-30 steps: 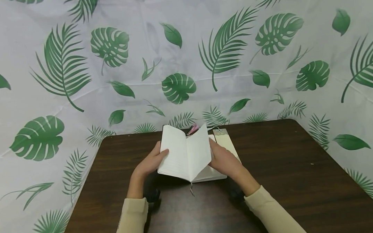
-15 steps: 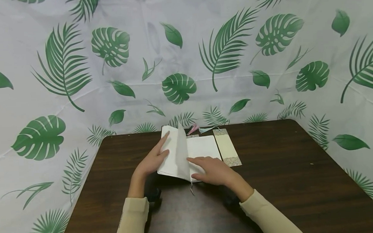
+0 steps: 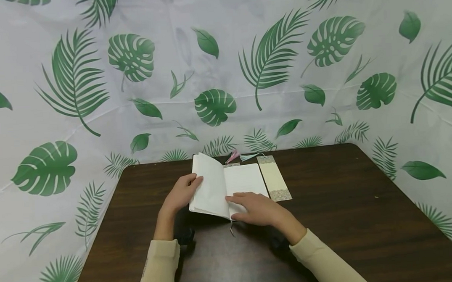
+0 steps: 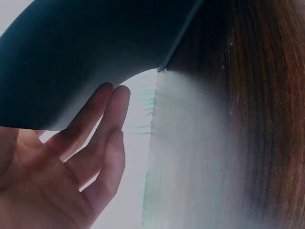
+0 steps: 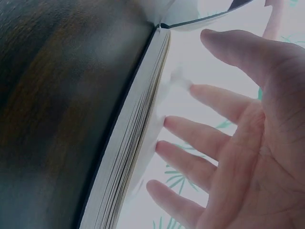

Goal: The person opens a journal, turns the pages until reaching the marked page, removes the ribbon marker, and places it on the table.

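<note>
An open notebook with blank white pages lies near the table's middle, its left half lifted and tilted. My left hand holds that half at its outer edge, thumb over the pages and fingers behind. In the left wrist view the fingers lie against the dark cover. My right hand rests on the right page near the spine, fingers spread and fairly straight. Seen from the right wrist, fingertips touch the page above the thick page block. A ribbon marker hangs from the spine's lower end.
A cream bookmark with patterned ends and a pale blue tassel lies right of the notebook. Behind the notebook, a pink tassel shows beside a mostly hidden patterned piece. Leaf-print cloth hangs behind the dark wooden table.
The right hand has left the page it was turning and come down on the right page. That page has fallen onto the left half, where the left thumb now presses it.
</note>
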Demonstrator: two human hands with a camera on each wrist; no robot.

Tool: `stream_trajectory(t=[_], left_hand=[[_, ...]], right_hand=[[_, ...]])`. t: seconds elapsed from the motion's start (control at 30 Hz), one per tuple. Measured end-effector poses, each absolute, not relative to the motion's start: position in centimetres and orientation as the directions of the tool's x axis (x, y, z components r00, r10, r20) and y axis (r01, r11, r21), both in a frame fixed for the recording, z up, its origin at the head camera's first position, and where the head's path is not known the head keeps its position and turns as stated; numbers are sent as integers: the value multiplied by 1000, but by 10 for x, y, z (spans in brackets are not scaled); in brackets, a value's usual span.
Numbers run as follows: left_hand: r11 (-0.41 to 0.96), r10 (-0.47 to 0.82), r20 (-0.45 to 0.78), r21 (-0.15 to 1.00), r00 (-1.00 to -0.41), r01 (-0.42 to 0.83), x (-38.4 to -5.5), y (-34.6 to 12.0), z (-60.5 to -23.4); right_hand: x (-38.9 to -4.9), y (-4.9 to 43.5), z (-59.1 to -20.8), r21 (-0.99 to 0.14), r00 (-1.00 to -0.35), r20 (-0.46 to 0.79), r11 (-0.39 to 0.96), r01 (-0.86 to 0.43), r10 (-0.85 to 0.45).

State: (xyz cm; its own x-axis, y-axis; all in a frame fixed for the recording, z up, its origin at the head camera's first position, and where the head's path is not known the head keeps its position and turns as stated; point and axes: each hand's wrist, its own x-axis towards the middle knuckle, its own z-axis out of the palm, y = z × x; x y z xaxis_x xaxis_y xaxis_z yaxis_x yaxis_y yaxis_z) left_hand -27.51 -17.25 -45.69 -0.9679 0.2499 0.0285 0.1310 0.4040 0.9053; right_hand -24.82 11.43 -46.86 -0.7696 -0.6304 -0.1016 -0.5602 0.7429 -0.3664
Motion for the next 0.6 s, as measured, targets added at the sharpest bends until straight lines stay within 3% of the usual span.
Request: stream_trajectory(t=[0.37,0.6], left_hand=[[467,172,30,878,-985,108,-276,-172,-458],[445,198,24,889,-980,112,-274,-173,-458]], right_hand=[[-249,121,-464,-364,-769,-155,760,-539,-620],[-254,134,-462,-342,-783,-180,784,-518,-596]])
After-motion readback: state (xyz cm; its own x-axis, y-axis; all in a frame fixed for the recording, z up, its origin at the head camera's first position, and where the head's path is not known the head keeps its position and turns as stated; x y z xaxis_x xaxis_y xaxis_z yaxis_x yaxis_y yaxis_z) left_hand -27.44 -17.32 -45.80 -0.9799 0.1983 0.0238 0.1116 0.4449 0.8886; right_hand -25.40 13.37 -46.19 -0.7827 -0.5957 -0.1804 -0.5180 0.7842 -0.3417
